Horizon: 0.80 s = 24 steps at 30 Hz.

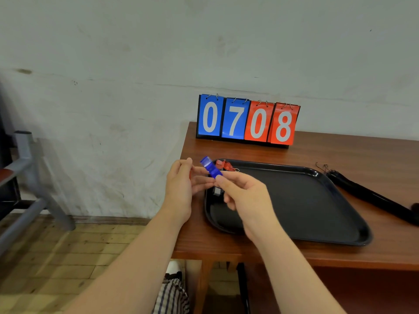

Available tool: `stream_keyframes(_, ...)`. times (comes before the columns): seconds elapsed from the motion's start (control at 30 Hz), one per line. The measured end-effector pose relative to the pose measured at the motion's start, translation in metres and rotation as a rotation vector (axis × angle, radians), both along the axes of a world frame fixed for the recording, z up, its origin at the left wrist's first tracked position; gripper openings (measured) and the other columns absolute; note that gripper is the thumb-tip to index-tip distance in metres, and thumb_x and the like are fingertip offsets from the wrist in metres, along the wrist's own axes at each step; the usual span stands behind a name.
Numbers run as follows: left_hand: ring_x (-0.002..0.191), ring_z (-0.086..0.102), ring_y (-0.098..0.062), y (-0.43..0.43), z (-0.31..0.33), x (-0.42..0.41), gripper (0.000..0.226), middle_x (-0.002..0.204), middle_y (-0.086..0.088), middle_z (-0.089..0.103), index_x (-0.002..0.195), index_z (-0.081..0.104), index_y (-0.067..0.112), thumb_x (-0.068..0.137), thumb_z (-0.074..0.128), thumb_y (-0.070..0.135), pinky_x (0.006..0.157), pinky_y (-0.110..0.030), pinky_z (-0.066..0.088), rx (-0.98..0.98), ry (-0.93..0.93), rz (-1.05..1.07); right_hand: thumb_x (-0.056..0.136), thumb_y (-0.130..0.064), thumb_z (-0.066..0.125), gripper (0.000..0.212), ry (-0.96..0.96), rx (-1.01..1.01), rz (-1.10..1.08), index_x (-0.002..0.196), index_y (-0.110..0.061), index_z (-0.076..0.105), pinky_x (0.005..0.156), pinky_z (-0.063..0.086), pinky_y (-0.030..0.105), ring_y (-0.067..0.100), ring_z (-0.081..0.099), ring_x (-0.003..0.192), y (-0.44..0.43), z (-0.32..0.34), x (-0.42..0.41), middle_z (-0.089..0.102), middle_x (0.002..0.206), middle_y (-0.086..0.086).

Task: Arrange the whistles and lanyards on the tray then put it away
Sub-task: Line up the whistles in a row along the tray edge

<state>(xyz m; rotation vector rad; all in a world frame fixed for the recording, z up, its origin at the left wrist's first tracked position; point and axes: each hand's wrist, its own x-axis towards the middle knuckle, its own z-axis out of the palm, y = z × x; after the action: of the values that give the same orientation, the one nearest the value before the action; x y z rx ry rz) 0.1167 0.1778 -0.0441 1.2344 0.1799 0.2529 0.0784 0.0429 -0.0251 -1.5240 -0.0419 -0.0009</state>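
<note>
Head view, centre of frame: my right hand pinches a blue whistle over the left edge of the black tray. My left hand curls beside it; whether it grips anything I cannot tell. I'd lay the whistle flat beside the dark whistle and the red whistle at the tray's upper left, leaving room. Lanyards lie on the worktop, right of the tray.

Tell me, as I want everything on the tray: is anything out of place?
Yes: the black lanyards lie on the table right of the tray, not on it. The right hand pinches a blue whistle. Nothing looks damaged or spilled.
</note>
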Motion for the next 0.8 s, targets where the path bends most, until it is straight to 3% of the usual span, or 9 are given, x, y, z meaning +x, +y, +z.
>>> stream_keyframes(0.1,0.071,0.073,-0.034,-0.001,0.0,0.003,0.022,0.082,-0.015,0.074,0.091,0.052,0.012,0.105,0.041,0.025,0.067,-0.039,0.06,0.007,0.001,0.002,0.087,-0.016,0.074,0.012,0.024,-0.07,-0.044,0.098,-0.019,0.076,0.048,0.041,0.018,0.006,0.052,0.052,-0.026,0.002,0.008,0.076,0.082,0.005)
stream_keyframes(0.23,0.061,0.068,-0.026,0.0,-0.001,0.003,0.022,0.074,-0.012,0.072,0.09,0.052,0.014,0.105,0.042,0.026,0.063,-0.035,0.057,-0.007,0.018,0.029,0.091,-0.016,0.069,0.015,0.042,-0.223,-0.048,0.104,-0.016,0.076,0.047,0.04,0.017,0.005,0.052,0.052,-0.043,-0.007,0.011,0.076,0.082,0.002)
stream_keyframes(0.37,0.058,0.067,-0.022,-0.001,-0.001,0.004,0.023,0.071,-0.011,0.071,0.088,0.053,0.015,0.105,0.042,0.027,0.061,-0.033,0.056,-0.011,0.033,0.043,0.094,-0.016,0.064,0.014,0.059,-0.168,-0.028,0.101,-0.015,0.077,0.048,0.039,0.018,0.008,0.049,0.055,-0.05,-0.016,0.009,0.073,0.079,0.004)
stream_keyframes(0.47,0.057,0.066,-0.021,-0.001,-0.001,0.003,0.023,0.071,-0.01,0.071,0.089,0.053,0.014,0.105,0.043,0.027,0.06,-0.032,0.055,-0.013,0.04,0.046,0.094,-0.016,0.064,0.016,0.013,-0.233,0.003,0.106,-0.02,0.075,0.059,0.043,0.02,0.003,0.053,0.057,-0.052,-0.015,0.007,0.074,0.077,-0.001)
stream_keyframes(0.6,0.056,0.066,-0.021,-0.001,-0.001,0.003,0.023,0.07,-0.01,0.071,0.09,0.053,0.012,0.105,0.043,0.027,0.056,-0.03,0.055,-0.022,0.032,0.051,0.093,-0.017,0.067,0.013,-0.028,-0.412,0.064,0.102,-0.023,0.072,0.081,0.043,0.023,-0.01,0.064,0.075,-0.045,-0.017,0.007,0.076,0.078,-0.006)
stream_keyframes(0.8,0.055,0.066,-0.019,-0.001,-0.001,0.002,0.022,0.068,-0.008,0.07,0.092,0.054,0.012,0.104,0.044,0.026,0.059,-0.031,0.055,-0.029,0.037,0.061,0.092,-0.022,0.068,0.009,-0.045,-0.566,0.037,0.098,-0.025,0.072,0.075,0.045,0.016,-0.001,0.068,0.081,-0.042,-0.019,0.008,0.075,0.077,-0.008)
